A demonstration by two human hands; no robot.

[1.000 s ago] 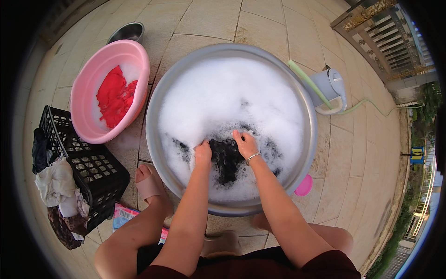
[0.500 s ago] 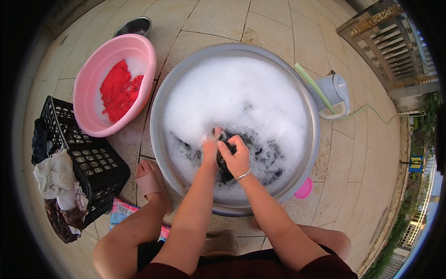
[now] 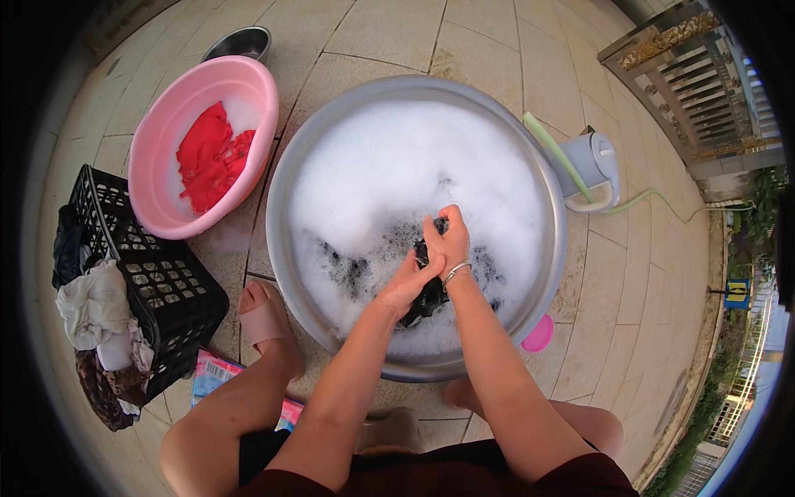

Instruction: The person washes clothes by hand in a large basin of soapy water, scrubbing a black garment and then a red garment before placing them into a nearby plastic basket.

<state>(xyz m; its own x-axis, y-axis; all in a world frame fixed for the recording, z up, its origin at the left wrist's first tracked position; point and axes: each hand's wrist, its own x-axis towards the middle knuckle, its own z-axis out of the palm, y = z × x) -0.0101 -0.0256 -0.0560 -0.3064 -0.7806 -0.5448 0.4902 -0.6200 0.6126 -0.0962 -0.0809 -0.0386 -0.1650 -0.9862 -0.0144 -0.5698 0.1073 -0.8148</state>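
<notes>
A large round metal basin (image 3: 286, 286) in front of me is filled with white suds (image 3: 389, 157). Over its middle, a wet black cloth (image 3: 428, 301) is bunched between my two hands. Closed round its upper part is my right hand (image 3: 450, 246), which wears a silvery bracelet (image 3: 456, 269) at the wrist. Lower and to the left, my left hand (image 3: 403, 286) grips the same cloth, its fingers partly hidden by the fabric. Dark patches of fabric or water show through the thinner foam around both hands.
At the left stand a pink tub (image 3: 265, 149) holding red cloth (image 3: 211, 157) and a black plastic crate (image 3: 178, 290) with clothes (image 3: 95, 306) hung over its side. Right of the basin are a grey container (image 3: 593, 161) with a green hose and a pink round object (image 3: 539, 333).
My right hand has moved up and right, lifting the black cloth clear of the foam. My left hand has dropped slightly and turned beside it, and foam has closed over part of the dark area.
</notes>
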